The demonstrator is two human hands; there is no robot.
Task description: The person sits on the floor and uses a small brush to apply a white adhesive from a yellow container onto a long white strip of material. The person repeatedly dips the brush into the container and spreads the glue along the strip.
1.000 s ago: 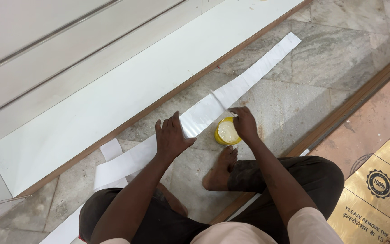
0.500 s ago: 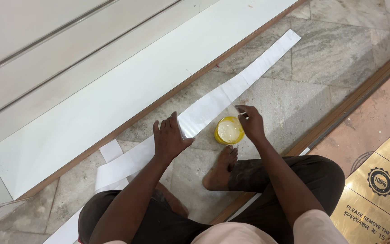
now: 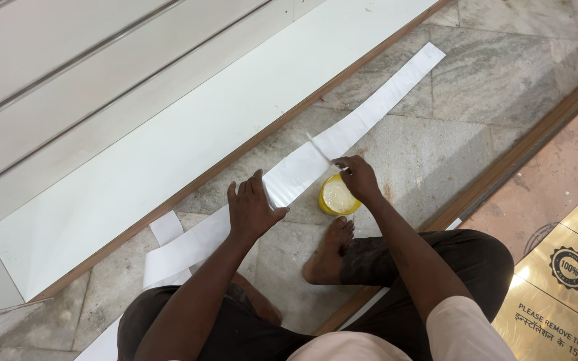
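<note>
Looking down from the head camera, I list what I see, largest first.
Floor [image 3: 476,134]: grey stone slabs, filling the middle of the view from 7 to 1 o'clock.
White board [image 3: 188,140]: a long panel with a brown edge, lying at 10 o'clock beside the strip.
Strip [image 3: 376,110]: a long white band laid diagonally on the floor from 7 to 1 o'clock; a short offcut [image 3: 166,227] sits at 8 o'clock.
Left hand [image 3: 252,210]: flat, fingers spread, pressing the strip down near centre; its grip holds nothing.
Right hand [image 3: 358,177]: grip pinched narrow on a thin white stick [image 3: 319,148] whose tip rests on the strip.
Tub [image 3: 338,197]: small, yellow, open, with pale paste, just under the right hand, touching the strip's edge.
Progress: I judge spreading barely begun; I see no obvious coat along the strip.
</note>
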